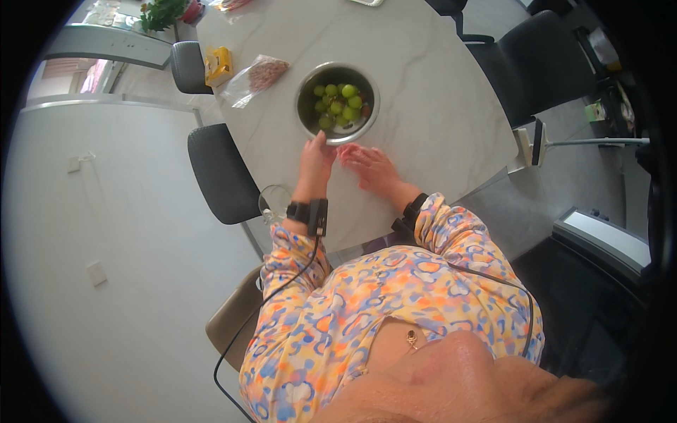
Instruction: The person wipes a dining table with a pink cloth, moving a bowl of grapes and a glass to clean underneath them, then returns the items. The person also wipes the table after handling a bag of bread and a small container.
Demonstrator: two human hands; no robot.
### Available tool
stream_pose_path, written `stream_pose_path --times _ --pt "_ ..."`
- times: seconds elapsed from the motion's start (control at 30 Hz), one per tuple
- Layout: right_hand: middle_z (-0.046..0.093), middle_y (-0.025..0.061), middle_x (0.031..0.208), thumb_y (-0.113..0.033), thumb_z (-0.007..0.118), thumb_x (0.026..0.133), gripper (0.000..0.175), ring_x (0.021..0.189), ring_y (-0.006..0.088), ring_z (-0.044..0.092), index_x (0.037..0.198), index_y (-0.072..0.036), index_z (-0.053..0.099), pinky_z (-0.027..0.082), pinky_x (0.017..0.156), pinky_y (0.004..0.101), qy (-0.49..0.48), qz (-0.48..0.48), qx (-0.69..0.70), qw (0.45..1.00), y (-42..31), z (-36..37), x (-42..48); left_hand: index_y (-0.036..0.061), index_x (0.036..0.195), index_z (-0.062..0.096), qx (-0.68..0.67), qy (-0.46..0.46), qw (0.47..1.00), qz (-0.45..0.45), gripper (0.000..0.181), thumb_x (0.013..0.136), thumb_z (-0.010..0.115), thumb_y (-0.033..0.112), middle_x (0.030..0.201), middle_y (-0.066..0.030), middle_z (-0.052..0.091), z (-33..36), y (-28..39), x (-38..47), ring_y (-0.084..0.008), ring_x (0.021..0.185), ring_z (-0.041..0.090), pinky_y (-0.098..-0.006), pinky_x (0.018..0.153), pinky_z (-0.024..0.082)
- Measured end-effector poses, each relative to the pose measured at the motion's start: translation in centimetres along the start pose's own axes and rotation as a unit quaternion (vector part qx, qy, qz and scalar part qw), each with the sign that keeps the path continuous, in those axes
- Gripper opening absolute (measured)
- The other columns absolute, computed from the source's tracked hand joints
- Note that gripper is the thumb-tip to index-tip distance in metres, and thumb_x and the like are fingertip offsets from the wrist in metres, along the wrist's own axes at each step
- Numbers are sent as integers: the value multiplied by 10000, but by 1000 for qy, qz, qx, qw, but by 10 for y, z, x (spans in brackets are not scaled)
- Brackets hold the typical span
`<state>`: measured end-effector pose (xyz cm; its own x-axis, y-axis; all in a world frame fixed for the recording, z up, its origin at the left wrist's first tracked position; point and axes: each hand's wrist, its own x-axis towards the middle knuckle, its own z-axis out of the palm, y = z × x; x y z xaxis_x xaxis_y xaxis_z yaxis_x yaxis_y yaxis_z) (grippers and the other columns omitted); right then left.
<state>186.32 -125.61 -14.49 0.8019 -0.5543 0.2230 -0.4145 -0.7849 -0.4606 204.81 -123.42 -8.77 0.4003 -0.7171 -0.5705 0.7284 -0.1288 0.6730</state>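
Note:
A stainless steel bowl (pixel 374 113) stands on the pale marbled tabletop (pixel 423 95) in front of me. Green grapes (pixel 336 107) lie inside it, with one or two reddish ones (pixel 365 110) at the right. My left hand (pixel 316 161) has its thumb over the near rim; its other fingers are mostly hidden. Just below the bowl, my right hand (pixel 378 172) rests on the table with its fingers over a bunched pink cloth (pixel 349 152). The cloth lies close to the left hand's fingers.
A clear glass (pixel 275 198) stands beside my left forearm. Farther left are a plastic bag of small pinkish pieces (pixel 267 73) and a yellow box (pixel 218 66). Dark chairs (pixel 222 174) flank the table. Black cables (pixel 275 288) run from both wrists.

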Motion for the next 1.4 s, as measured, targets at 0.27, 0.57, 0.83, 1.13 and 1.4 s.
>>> stream_pose_path --times 0.27,0.57,0.83,1.13,1.4 --pt "620 62 1159 94 489 721 511 839 140 610 1181 -101 591 501 686 287 51 189 546 815 65 -60 -31 81 976 498 56 -12 997 -51 177 886 601 195 860 -42 580 83 -29 64 -162 742 571 -290 625 454" --pt "504 115 1325 -70 527 786 541 1210 294 463 1322 -125 487 366 1018 415 292 257 -89 917 278 -145 -135 97 944 492 98 -41 993 -46 185 902 608 234 864 -33 576 126 -64 80 -152 707 570 -275 629 479" --pt "481 108 1346 -231 568 815 514 1259 293 413 1317 -148 490 312 1033 455 194 234 -186 934 231 -89 -83 49 1033 513 10 -171 973 -156 208 947 519 239 1011 -101 618 74 -62 10 -194 911 614 -293 731 503" --pt "453 137 1333 -174 593 736 577 1155 346 449 1294 -82 480 364 946 469 81 165 -98 978 121 -56 -54 50 944 560 -54 88 964 -245 100 904 544 141 965 -93 639 -123 -55 -100 -163 777 605 -262 650 511" --pt "410 118 1393 -214 636 701 744 1262 305 392 1397 -135 384 301 1033 458 116 99 -143 978 14 21 -26 56 1011 512 -30 227 963 -143 186 850 578 121 906 -75 586 -222 -42 -155 -191 751 601 -280 593 496"
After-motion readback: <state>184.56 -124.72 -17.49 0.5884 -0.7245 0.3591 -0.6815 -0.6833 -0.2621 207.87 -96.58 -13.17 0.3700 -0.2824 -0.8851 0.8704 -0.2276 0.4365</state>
